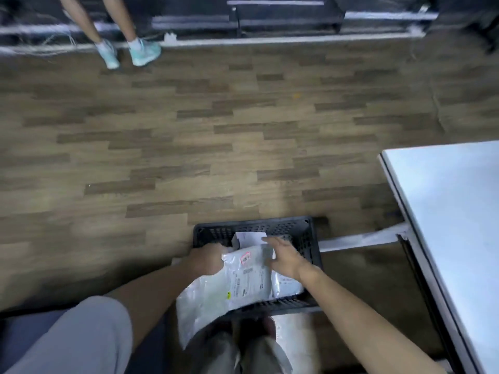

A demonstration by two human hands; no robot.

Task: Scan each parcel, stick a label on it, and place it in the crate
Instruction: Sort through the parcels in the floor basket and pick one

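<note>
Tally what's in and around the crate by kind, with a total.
Black plastic crate: 1
Grey poly-mailer parcels: 2, the large parcel gripped by the left hand and hanging over the crate's near rim, and the second mailer under the open right hand
White box at the far end of the crate: 1
White table: 1
Total: 5

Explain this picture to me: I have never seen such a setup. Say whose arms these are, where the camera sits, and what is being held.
There is no machine here. One camera, worn on a person's head, looks down at that person's own two hands. The left hand grips the edge of a white parcel that bears printed labels. The parcel lies half in a black crate on the wooden floor, its near end hanging over the rim. The right hand is open over the parcel. More parcels lie underneath. A white table stands at right. Someone else's legs show far off.
</note>
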